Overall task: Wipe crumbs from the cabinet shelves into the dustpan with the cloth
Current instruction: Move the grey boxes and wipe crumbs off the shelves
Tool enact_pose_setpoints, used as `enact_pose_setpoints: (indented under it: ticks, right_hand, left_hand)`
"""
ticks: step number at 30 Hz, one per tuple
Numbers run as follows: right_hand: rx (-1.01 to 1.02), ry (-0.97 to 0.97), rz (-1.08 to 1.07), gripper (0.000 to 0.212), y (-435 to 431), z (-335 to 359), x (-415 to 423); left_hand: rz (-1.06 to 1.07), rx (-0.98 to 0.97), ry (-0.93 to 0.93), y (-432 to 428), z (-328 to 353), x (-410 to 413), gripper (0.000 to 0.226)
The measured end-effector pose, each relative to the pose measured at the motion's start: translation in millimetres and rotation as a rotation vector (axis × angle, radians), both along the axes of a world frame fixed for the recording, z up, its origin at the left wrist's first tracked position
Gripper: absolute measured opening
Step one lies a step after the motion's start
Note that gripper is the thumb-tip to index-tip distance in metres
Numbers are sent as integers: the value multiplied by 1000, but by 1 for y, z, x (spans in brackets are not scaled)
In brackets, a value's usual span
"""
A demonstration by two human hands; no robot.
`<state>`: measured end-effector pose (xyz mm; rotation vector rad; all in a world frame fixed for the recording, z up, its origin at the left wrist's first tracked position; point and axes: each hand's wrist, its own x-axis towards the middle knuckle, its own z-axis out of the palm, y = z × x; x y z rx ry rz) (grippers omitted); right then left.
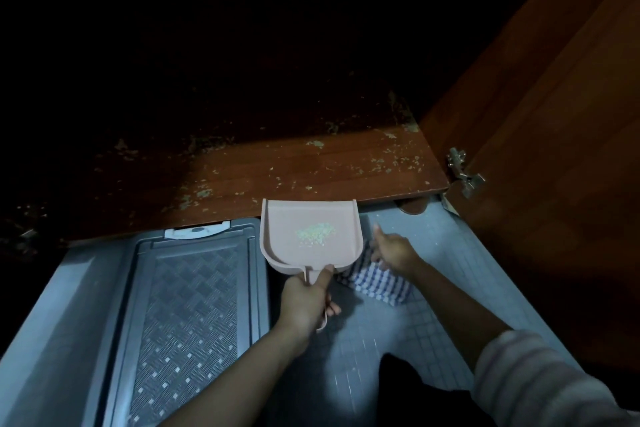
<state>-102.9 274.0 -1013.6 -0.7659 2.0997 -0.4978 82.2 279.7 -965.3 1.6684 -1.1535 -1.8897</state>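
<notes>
Your left hand (304,302) grips the pink plastic dustpan (311,229) by its handle at the brown wooden shelf (311,166) edge; your right hand (394,251) clutches the blue-checked cloth (377,282)

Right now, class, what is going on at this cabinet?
A person's left hand holds a pink dustpan by its handle, its lip against the front edge of the shelf; a few crumbs lie in it. The right hand grips a checked cloth low beside the pan, off the shelf. Many more litter the shelf.
</notes>
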Motion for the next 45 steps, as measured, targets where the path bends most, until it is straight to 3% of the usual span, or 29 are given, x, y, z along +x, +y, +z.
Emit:
enact_pose_setpoints:
  ticks: [5,15,18,22,23,26,32,39,45]
  right_hand:
    - [-250,-329,-145,39,-6,50,30]
    - [-623,-181,-196,17,22,143,76]
    - [-721,-166,-215,22,38,182,79]
    - [-828,-149,-209,34,67,235,76]
    - [-852,-144,-209,37,74,247,73]
    - [-891,-113,-223,45,107,284,62]
    - [-1051,-49,-359,42,201,337,25]
    - [-1136,93,-687,40,320,352,-24]
    - [-1149,174,-935,44,416,332,-47]
  left_hand:
    - [-11,-45,34,-3,26,0,24]
    - [-75,-138,106,0,119,44,37]
    - [-10,-260,66,-2,150,60,37]
    - [46,-369,165,2,194,68,20]
    - [58,-396,186,3,204,67,26]
    - [-48,-535,209,18,235,54,43]
    - [-239,-829,312,82,288,-15,32]
    - [-523,-870,429,163,314,-99,36]
    - [-787,-731,437,240,304,-155,42]
